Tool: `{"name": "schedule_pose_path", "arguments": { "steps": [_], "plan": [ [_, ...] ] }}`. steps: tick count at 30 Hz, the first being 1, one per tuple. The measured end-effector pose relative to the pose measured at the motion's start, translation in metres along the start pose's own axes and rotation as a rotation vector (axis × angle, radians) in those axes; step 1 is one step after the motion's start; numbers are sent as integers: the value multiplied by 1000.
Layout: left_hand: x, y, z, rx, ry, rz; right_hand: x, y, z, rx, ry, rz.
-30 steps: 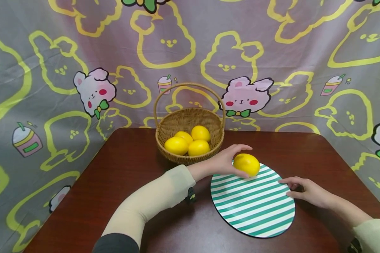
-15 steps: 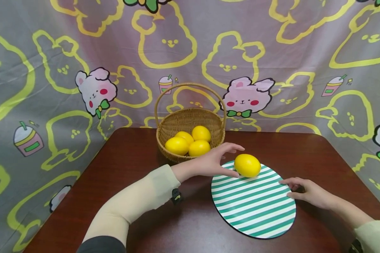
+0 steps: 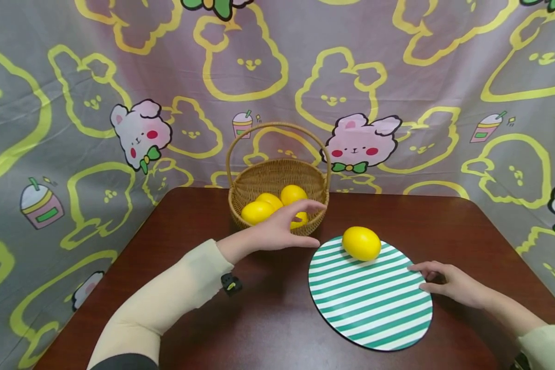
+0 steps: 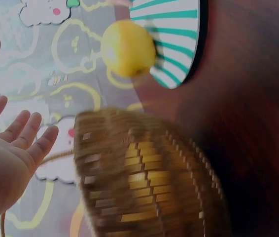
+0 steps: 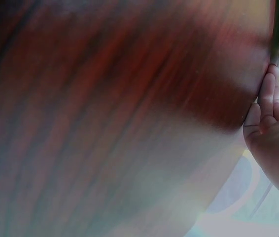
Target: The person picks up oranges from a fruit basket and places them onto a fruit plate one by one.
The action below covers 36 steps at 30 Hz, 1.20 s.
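My left hand [image 3: 279,228] hovers in front of the wicker basket [image 3: 277,169], thumb and fingers spread apart with nothing between them. Its open palm [image 4: 4,173] also shows in the left wrist view, beside the basket. One yellow lemon [image 3: 362,243] lies on the far part of a round placemat [image 3: 370,303] with green and white stripes. At the placemat's right edge, my right hand [image 3: 458,282] holds the rim with thumb and fingers. Several more lemons [image 3: 257,212] lie in the basket, partly covered by the left hand.
A dark red-brown wooden table [image 3: 259,318] carries everything. Behind it and at both sides hangs a grey-pink cloth [image 3: 268,67] with yellow rabbit outlines. The basket's tall arched handle [image 3: 277,124] rises near the cloth.
My left hand has let go of the lemon on the placemat and moved left, to the front of the basket. The lemon and my right hand stay about where they were.
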State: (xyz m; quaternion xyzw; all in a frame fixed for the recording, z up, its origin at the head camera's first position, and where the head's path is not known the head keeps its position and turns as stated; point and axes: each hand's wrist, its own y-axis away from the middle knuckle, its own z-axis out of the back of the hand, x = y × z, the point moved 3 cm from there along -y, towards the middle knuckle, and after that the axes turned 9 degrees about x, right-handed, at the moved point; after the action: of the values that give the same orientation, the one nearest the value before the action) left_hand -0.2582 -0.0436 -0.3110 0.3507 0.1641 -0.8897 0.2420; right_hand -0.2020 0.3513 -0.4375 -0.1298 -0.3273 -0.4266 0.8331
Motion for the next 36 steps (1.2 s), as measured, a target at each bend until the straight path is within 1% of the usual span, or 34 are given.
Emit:
{"name": "schedule_pose_path", "arguments": {
  "steps": [3,8,12,14,19,25,31,36],
  "plan": [
    [0,6,11,-25,0,7,-1,1,-1,3,-3,-5],
    [1,14,31,-80,4,-12,-2,1,-1,9,-5,-28],
    [7,21,44,-111,-24,3,-3,1,-1,7,-4,-36],
    [11,24,50,-120,-43,27,-4,1,-1,3,-1,-32],
    [24,32,60,-130,-54,98,-3,1,-1,-5,8,-13],
    [39,39,70,-123,-85,180,-2,1,-1,-8,6,-7],
    [56,42,78,-110,-142,256,-2,0,-1,-4,7,-20],
    [69,43,82,-88,-153,302,-1,0,0,-1,14,-32]
  ]
}}
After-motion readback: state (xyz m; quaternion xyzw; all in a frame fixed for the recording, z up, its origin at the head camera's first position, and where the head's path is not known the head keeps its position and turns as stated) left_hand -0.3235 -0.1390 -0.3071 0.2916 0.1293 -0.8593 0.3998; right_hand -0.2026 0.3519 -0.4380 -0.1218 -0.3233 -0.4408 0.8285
